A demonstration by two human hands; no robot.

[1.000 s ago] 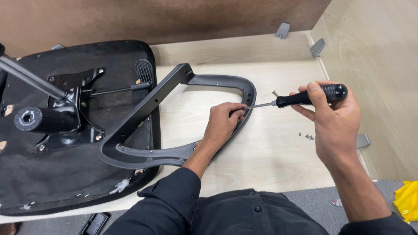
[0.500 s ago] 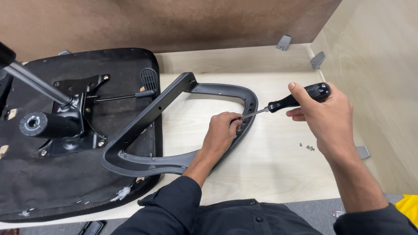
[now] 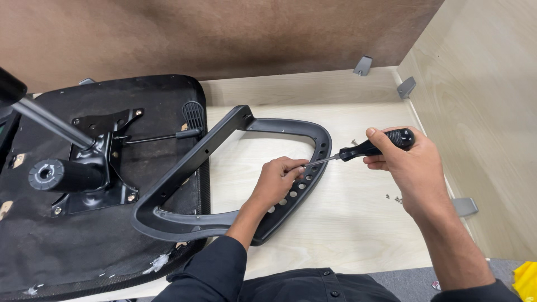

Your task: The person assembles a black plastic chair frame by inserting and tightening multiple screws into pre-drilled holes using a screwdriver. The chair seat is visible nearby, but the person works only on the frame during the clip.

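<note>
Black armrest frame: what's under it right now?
Under the black armrest frame, its left side lies on the upturned seat base; the perforated right side sits over the light wooden tabletop. The left hand covers the spot the screwdriver tip meets, so any screw there is hidden.

Upturned black seat (image 3: pixel 84 235) lies at left on the pale wood worktop (image 3: pixel 347 235), its metal mechanism (image 3: pixel 92 168) w/ a grey rod (image 3: pixel 47 120) sticking up. Brown panel (image 3: pixel 224 33) runs along the back, light wood panel (image 3: pixel 481 112) at right. Grey metal brackets (image 3: pixel 362 65) sit at the corner. Few loose screws (image 3: pixel 394 198) near the right edge. Sth yellow (image 3: pixel 526 279) bottom right.
</note>
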